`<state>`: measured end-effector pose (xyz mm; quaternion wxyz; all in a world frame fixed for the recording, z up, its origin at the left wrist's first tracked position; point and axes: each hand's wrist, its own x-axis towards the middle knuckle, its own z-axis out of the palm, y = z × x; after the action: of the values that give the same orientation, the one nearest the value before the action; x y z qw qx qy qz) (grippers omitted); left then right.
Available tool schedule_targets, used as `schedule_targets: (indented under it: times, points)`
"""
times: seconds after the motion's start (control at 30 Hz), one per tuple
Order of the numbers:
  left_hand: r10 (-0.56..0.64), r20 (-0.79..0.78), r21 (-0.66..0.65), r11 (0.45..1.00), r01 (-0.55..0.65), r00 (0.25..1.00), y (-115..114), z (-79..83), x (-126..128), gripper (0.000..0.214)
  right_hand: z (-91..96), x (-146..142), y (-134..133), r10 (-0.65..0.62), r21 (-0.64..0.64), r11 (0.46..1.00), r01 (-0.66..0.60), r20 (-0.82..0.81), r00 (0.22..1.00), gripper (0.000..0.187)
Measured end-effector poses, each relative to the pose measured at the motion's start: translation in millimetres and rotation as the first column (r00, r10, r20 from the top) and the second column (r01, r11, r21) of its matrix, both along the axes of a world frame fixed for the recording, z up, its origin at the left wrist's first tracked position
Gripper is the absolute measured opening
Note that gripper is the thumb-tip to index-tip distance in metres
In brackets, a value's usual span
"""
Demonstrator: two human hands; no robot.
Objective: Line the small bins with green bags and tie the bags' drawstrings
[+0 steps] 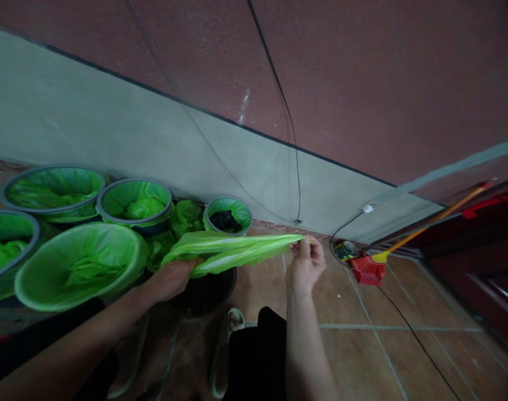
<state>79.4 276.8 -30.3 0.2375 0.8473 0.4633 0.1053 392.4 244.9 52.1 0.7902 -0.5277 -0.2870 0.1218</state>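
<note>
A light green plastic bag (232, 249) is stretched out flat between my two hands, above a dark unlined bin (203, 295) on the floor. My left hand (172, 277) is closed around the bag's left end. My right hand (306, 262) pinches the bag's right tip with fingers pressed together. My knees in dark trousers and a light sandal (225, 345) show below the bag.
Several grey bins lined with green bags (80, 264) stand in a cluster at the left along the wall. A red dustpan (368, 270) with an orange-handled broom (437, 217) lies at the right. Black cables (408, 328) run across the tiled floor and up the wall.
</note>
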Motion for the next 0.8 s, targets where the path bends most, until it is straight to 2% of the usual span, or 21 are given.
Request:
schedule_targets:
  times: [0.07,0.13,0.23,0.3,0.37,0.43,0.5,0.57,0.67,0.8]
  points:
    - [-0.023,-0.055,0.0,1.0,0.023,0.998,6,-4.7,-15,0.052,-2.5,14,-4,-0.101,0.012,0.995,0.101,0.03,0.994,0.033]
    - [-0.047,-0.084,-0.023,0.999,0.045,0.995,9,-3.3,-24,0.049,-5.7,22,-7,-0.144,-0.011,0.989,0.145,0.082,0.986,0.034]
    - [-0.085,-0.086,-0.037,0.996,0.082,0.993,5,12.9,-23,0.047,-9.7,25,-9,-0.122,-0.06,0.99,0.131,0.129,0.984,0.036]
    - [-0.13,-0.001,-0.034,0.991,0.13,0.991,-1,29.1,-16,0.045,-11.1,24,-9,-0.11,-0.073,0.99,0.12,0.121,0.987,0.036]
    - [-0.143,0.155,-0.049,0.987,0.153,0.977,-5,43.2,-7,0.04,-11.1,22,-9,-0.112,-0.07,0.99,0.119,0.102,0.988,0.035]
    - [-0.04,0.291,-0.061,0.996,0.06,0.956,-5,50.2,1,0.035,-9.9,19,-10,-0.104,-0.06,0.992,0.109,0.088,0.991,0.033]
    - [0.113,0.317,-0.051,0.993,-0.102,0.942,-1,48.7,6,0.033,-8.1,15,-10,-0.089,-0.038,0.995,0.092,0.071,0.993,0.031]
    - [0.184,0.232,-0.032,0.983,-0.182,0.955,3,41.8,9,0.024,-6.3,13,-10,-0.083,-0.018,0.996,0.084,0.06,0.995,0.029]
    - [0.139,0.072,-0.06,0.989,-0.135,0.988,2,33.2,13,0.017,-4.3,9,-10,-0.085,-0.005,0.996,0.086,0.058,0.995,0.026]
    - [0.024,0.063,-0.115,0.993,-0.017,0.998,-16,31.9,21,0.03,-2.4,4,-9,-0.081,-0.003,0.997,0.081,0.098,0.992,0.026]
